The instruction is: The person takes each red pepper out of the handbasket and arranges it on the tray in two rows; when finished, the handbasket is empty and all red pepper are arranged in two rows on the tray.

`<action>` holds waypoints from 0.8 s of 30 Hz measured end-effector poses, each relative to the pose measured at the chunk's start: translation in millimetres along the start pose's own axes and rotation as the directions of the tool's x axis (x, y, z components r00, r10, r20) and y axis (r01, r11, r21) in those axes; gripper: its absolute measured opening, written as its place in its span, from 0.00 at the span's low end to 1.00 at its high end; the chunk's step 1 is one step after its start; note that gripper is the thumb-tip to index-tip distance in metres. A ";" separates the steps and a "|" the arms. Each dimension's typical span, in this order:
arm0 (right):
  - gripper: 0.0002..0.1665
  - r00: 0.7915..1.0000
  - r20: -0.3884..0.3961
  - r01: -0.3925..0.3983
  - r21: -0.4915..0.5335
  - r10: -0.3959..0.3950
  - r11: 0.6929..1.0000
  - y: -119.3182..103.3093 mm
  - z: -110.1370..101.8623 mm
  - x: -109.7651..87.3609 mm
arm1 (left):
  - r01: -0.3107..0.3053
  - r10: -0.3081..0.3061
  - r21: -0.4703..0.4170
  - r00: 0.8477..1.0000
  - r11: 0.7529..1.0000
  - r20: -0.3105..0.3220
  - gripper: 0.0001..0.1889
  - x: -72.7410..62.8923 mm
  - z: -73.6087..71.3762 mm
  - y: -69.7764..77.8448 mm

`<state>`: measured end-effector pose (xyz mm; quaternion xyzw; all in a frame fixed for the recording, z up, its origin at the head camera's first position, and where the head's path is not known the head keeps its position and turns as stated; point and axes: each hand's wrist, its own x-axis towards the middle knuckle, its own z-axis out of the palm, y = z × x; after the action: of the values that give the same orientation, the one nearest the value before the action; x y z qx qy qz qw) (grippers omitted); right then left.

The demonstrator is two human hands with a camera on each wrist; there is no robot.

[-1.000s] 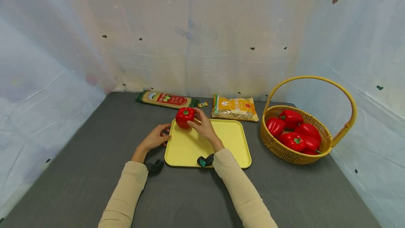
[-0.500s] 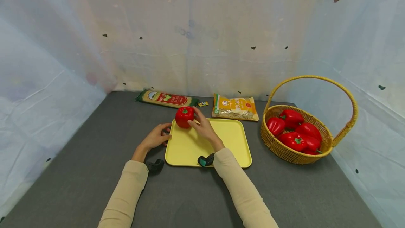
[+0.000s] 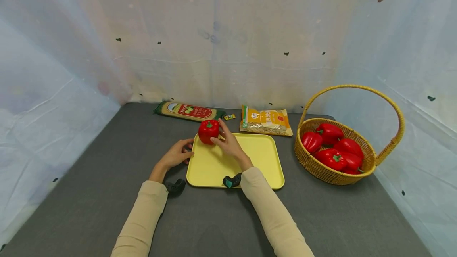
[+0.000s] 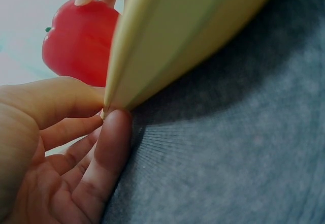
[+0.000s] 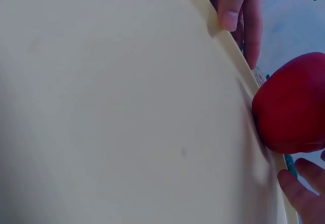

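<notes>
A red bell pepper [image 3: 208, 131] with a green stem stands at the far left corner of a yellow tray [image 3: 250, 162]. My right hand [image 3: 229, 142] holds the pepper from its right side, thumb in front and fingers behind. In the left wrist view, fingertips of that hand lie on the pepper [image 4: 81, 43]. At the tray's left edge, my left hand [image 3: 174, 155] pinches the rim, and the left wrist view has thumb and finger meeting at the tray's edge [image 4: 119, 76]. Both hands appear beside the pepper [image 5: 292, 104] in the right wrist view.
On the right, a wicker basket [image 3: 321, 173] with a tall handle holds several red bell peppers [image 3: 332, 160]. Behind the tray lie a long green-ended packet [image 3: 189, 112], a small yellow packet [image 3: 229, 117] and an orange-yellow bag [image 3: 265, 122]. Pale sheeting rises behind the grey table.
</notes>
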<state>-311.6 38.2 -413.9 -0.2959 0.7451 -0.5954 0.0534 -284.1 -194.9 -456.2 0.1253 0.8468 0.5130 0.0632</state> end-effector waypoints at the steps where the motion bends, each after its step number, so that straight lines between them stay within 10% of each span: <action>1: 0.45 1.000 -0.008 -0.004 -0.012 0.004 1.000 -0.1 -0.2 -0.5 | 0.002 -0.002 -0.001 1.000 1.000 -0.002 0.30 0.2 0.2 -0.6; 17: 0.38 0.995 -0.100 -0.012 -0.152 -0.004 0.988 -18.8 -19.7 -9.5 | -0.009 0.009 0.018 1.000 1.000 -0.010 0.30 0.6 -0.3 -1.7; 24: 0.35 0.993 -0.112 0.027 -0.155 -0.045 0.988 -31.5 -42.0 -19.2 | -0.032 0.031 0.037 0.999 0.999 0.006 0.28 -13.2 0.4 25.1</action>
<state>-302.1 80.3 -378.2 -0.2776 0.7849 -0.5535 -0.0234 -267.6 -187.1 -434.5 0.1413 0.8539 0.4978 0.0552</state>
